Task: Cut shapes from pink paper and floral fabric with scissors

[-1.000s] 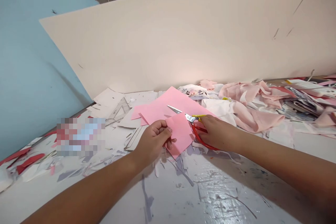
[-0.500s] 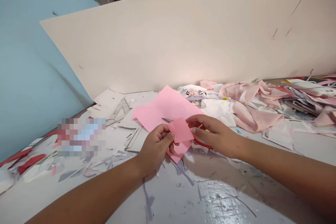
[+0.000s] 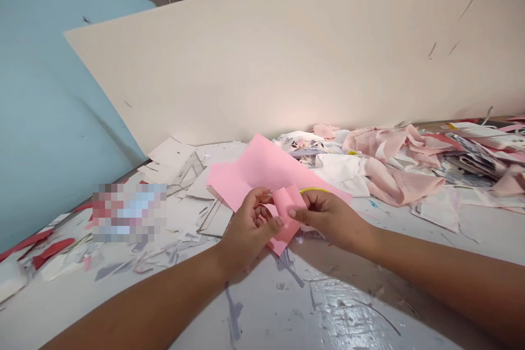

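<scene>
pink paper piece, partly folded, sits between both hands, long axis toward the wearer: left hand, loosely curled, pinches its left edge; right hand, thumb on top, pinches its right.

My bare forearms slant inward; my left hand curls its fingers, thumb angled right, while my right hand pinches, wrist nearly straight.
</scene>
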A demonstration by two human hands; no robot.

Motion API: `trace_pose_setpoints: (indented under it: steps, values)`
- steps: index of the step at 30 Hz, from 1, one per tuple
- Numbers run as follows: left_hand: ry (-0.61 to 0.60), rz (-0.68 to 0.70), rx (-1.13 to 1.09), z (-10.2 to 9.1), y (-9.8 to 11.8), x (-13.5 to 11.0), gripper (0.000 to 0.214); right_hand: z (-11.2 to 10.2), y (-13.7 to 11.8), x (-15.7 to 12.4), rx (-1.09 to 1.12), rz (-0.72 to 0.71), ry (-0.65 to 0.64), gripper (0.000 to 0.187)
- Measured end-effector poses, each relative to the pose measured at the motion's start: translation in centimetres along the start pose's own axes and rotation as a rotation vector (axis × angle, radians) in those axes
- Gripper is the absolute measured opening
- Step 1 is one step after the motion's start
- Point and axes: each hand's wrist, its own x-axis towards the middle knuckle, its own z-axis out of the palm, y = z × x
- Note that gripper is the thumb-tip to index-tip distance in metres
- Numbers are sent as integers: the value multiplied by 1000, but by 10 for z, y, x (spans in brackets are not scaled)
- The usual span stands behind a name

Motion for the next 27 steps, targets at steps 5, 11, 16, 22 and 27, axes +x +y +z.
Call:
trace_pose_setpoints:
  steps: [5, 11, 16, 22, 27]
  values:
    - [-171, -124, -43, 3, -2, -6, 75, 8, 2, -2, 12, -125, -125, 31]
    - [91, -134, 53, -5, -10, -2, 43, 0, 8, 5, -43, -168, -62, 38]
    - [193, -80, -89, -11, -15, 7, 38, -1, 11, 9, 95, -35, 1, 39]
    - [211, -82, -169, -10, -12, 13, 28, 2, 13, 10, 336, 78, 82, 38]
    - [224, -86, -147, -9, -8, 15, 20, 3, 21, 14, 510, 145, 118, 34]
